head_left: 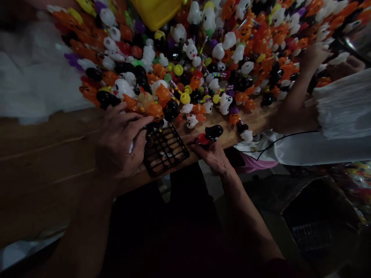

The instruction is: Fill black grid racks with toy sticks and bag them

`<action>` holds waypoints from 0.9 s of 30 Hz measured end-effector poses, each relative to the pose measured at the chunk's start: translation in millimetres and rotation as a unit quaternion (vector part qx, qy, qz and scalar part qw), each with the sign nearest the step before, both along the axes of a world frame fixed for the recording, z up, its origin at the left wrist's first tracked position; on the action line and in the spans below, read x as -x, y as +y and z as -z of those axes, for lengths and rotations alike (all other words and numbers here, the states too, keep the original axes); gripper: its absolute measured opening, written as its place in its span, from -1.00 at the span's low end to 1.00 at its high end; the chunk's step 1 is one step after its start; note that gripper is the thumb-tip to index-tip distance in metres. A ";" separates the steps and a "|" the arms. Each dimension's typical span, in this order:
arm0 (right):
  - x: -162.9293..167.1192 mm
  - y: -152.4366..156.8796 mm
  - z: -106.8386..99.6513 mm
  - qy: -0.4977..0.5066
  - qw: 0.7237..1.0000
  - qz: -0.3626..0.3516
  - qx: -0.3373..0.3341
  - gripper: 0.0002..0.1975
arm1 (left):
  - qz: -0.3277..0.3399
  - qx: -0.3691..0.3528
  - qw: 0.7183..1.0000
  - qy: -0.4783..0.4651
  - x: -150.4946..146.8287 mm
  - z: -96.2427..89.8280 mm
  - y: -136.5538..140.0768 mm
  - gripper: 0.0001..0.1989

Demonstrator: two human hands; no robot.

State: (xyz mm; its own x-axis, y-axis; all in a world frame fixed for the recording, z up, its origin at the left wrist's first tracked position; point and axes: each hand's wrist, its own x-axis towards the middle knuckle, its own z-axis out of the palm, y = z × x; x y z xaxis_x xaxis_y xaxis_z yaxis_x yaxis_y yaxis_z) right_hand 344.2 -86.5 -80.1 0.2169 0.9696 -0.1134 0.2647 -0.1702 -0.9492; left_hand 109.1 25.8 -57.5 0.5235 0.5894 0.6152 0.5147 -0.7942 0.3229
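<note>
Left of the black grid point(170, 166): the person's left hand point(120, 143) curved over the wooden table point(58, 144), index finger and thumb stretched toward the grid's far-left corner. Something white showed beneath the hand, mostly hidden; I could not tell whether the fingers pinched anything.
Right hand point(214, 156): just right of the grid, thumb and fingers closed on the red part of a red-and-black toy point(213, 132).
Red-and-black toy: right of the grid, its rounded black end sticking out of the grip.
Orange face toy point(155, 112): just beyond the grid, near the left fingertips.
Toy pile point(218, 51): beyond the grid, heaped in orange, white, black and yellow.
Yellow container point(158, 13): far beyond the grid, at the pile.
Co-worker's white sleeve point(342, 104): well right of the grid.
</note>
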 end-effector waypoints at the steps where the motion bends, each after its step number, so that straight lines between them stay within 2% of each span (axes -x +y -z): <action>1: 0.3 0.7 -0.1 0.001 1.000 -0.004 -0.002 -0.77 | 0.003 -0.018 1.000 -0.001 0.1 1.3 0.6 -0.69; 6: 4.7 4.1 -0.3 0.008 1.000 -0.015 -0.012 -0.74 | 0.000 -0.030 1.000 0.007 0.3 2.6 0.6 -0.70; 11: 13.3 8.6 4.1 0.052 0.998 -0.040 -0.015 -0.67 | -0.020 0.060 0.998 0.027 1.6 -3.0 -1.4 -0.66; 15: 14.6 7.9 8.1 0.094 0.995 -0.013 -0.008 -0.66 | -0.011 0.090 0.995 0.034 4.0 -6.7 -2.0 -0.65; 21: 9.9 2.8 13.6 0.091 0.995 0.030 0.009 -0.60 | 0.003 0.039 0.999 0.019 3.5 -1.4 -1.4 -0.64; 25: 5.7 1.6 14.7 0.014 0.999 0.034 0.006 -0.66 | 0.021 -0.015 1.000 0.001 1.7 3.5 -0.4 -0.61; 27: 4.6 1.7 15.2 -0.061 0.998 0.033 0.005 -0.74 | 0.027 -0.032 0.999 0.003 1.4 4.2 0.1 -0.59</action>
